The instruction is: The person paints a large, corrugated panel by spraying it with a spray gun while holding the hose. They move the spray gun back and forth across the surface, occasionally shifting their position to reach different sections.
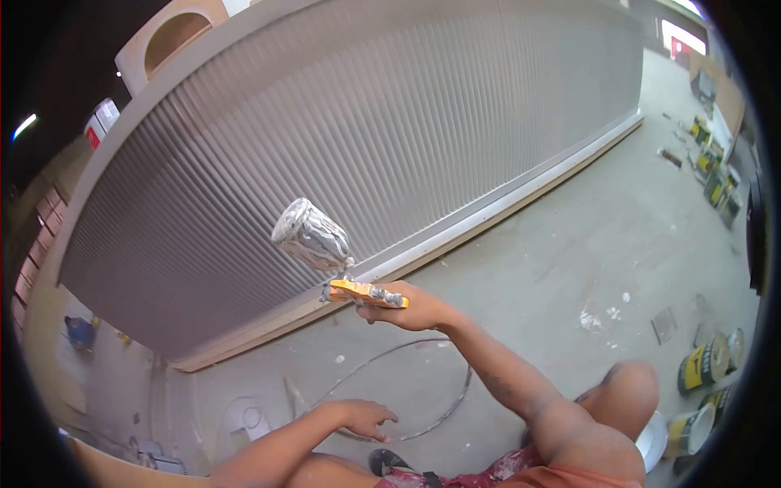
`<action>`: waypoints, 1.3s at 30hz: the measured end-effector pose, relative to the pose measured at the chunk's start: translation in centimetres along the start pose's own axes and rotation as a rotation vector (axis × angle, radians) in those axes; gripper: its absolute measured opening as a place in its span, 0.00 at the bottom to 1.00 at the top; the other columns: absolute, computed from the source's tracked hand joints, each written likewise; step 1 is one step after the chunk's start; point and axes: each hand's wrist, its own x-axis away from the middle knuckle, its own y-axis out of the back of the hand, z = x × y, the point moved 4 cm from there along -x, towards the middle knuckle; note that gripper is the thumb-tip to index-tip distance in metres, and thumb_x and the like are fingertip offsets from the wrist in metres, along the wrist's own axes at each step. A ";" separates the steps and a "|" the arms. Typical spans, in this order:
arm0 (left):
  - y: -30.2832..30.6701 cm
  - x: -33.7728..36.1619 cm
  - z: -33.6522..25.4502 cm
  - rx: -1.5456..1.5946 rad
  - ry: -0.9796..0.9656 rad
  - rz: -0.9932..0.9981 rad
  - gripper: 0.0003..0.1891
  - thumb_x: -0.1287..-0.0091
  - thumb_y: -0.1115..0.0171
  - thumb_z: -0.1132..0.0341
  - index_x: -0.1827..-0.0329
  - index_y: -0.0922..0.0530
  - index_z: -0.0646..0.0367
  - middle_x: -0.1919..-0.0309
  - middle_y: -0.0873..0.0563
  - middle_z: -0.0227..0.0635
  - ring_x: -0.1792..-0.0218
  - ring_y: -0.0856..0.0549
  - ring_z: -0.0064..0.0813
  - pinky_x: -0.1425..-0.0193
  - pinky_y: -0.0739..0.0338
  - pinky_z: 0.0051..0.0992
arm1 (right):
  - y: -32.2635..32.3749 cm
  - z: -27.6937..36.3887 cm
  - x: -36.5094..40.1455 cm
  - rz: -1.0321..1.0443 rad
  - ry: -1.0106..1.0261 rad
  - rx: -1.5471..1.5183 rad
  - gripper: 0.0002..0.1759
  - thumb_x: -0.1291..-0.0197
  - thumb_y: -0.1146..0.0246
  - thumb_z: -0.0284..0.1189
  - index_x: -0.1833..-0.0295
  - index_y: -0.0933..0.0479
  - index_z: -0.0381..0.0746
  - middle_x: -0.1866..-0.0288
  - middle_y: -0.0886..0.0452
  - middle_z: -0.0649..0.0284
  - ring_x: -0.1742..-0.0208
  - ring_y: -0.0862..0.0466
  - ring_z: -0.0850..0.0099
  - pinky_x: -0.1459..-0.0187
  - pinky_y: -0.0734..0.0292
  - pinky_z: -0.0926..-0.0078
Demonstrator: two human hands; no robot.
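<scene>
My right hand [411,311] grips an orange spray gun [364,293] with a paint-smeared cup [313,236] on top, its nozzle aimed at the lower part of a long grey ribbed panel [366,130]. A thin hose [423,390] loops from the gun across the concrete floor. My left hand [364,419] rests lower down near my knee, fingers spread, holding nothing.
The ribbed panel stands on a pale wooden base strip [455,232] along the floor. Several paint cans [706,364] sit at the right by my leg, more [709,163] further back. A blue object [80,332] lies at the far left.
</scene>
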 end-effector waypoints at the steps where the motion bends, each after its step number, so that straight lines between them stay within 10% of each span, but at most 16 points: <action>1: 0.9 1.0 -0.7 -0.079 -0.045 -0.036 0.36 0.32 0.35 0.43 0.27 0.28 0.55 0.42 0.16 0.49 0.41 0.17 0.49 0.37 0.24 0.45 | -0.3 -0.1 -0.4 0.011 -0.042 0.009 0.19 0.28 0.36 0.44 0.54 0.21 0.36 0.66 0.17 0.62 0.61 0.19 0.70 0.55 0.25 0.68; 9: 6.8 3.2 -2.7 -0.306 -0.305 -0.285 0.29 0.28 0.40 0.41 0.33 0.23 0.53 0.46 0.14 0.43 0.45 0.15 0.46 0.41 0.21 0.44 | 2.9 -4.1 12.1 -0.025 -0.423 0.268 0.24 0.28 0.37 0.52 0.50 0.20 0.40 0.62 0.17 0.65 0.59 0.20 0.72 0.54 0.24 0.68; 12: 12.0 -0.4 -0.5 -0.373 -0.176 -0.200 0.25 0.29 0.39 0.43 0.45 0.15 0.55 0.52 0.10 0.43 0.50 0.13 0.48 0.44 0.20 0.45 | 7.6 -1.1 18.0 0.158 -0.940 0.314 0.23 0.29 0.36 0.50 0.44 0.19 0.42 0.62 0.18 0.66 0.66 0.20 0.77 0.62 0.22 0.74; 17: 16.3 -8.6 11.1 -0.537 0.203 -0.439 0.21 0.32 0.36 0.45 0.59 0.09 0.54 0.56 0.09 0.45 0.54 0.10 0.49 0.49 0.17 0.44 | 13.2 -1.8 23.1 0.195 -1.118 0.358 0.21 0.33 0.31 0.43 0.44 0.19 0.40 0.62 0.17 0.66 0.68 0.22 0.76 0.66 0.22 0.74; 20: 12.8 -12.5 17.6 -0.627 0.230 -0.326 0.20 0.32 0.37 0.47 0.55 0.10 0.55 0.55 0.08 0.44 0.55 0.10 0.45 0.49 0.17 0.44 | 15.7 -3.4 25.8 0.213 -1.169 0.390 0.21 0.34 0.30 0.41 0.44 0.19 0.37 0.60 0.16 0.65 0.66 0.20 0.74 0.62 0.20 0.73; 22: 10.3 -11.3 20.2 -0.013 0.266 -0.016 0.19 0.34 0.37 0.51 0.52 0.11 0.56 0.57 0.08 0.43 0.57 0.10 0.42 0.50 0.17 0.42 | 17.0 -3.6 28.1 0.276 -1.200 0.406 0.21 0.34 0.30 0.40 0.44 0.19 0.37 0.60 0.16 0.64 0.66 0.20 0.73 0.62 0.20 0.71; 33: 5.1 -3.7 33.4 0.101 0.575 -0.091 0.19 0.33 0.39 0.53 0.46 0.12 0.53 0.54 0.09 0.38 0.57 0.10 0.34 0.51 0.18 0.37 | 20.0 -7.3 32.2 0.334 -1.420 0.316 0.21 0.36 0.27 0.39 0.41 0.18 0.44 0.54 0.15 0.65 0.52 0.16 0.74 0.58 0.20 0.70; 35: -0.7 -6.5 47.7 0.416 0.345 -0.738 0.20 0.32 0.40 0.53 0.45 0.12 0.53 0.52 0.09 0.35 0.55 0.10 0.33 0.49 0.18 0.35 | 20.9 -8.7 32.3 0.356 -1.391 0.234 0.21 0.36 0.27 0.38 0.41 0.18 0.44 0.54 0.15 0.65 0.52 0.16 0.74 0.57 0.20 0.70; 39: 7.1 1.0 32.1 0.187 0.655 -0.182 0.20 0.30 0.41 0.53 0.43 0.13 0.53 0.50 0.09 0.34 0.55 0.10 0.31 0.47 0.18 0.34 | 21.5 -9.2 30.8 0.354 -1.414 0.222 0.21 0.37 0.29 0.29 0.39 0.20 0.42 0.50 0.16 0.65 0.49 0.17 0.73 0.50 0.19 0.69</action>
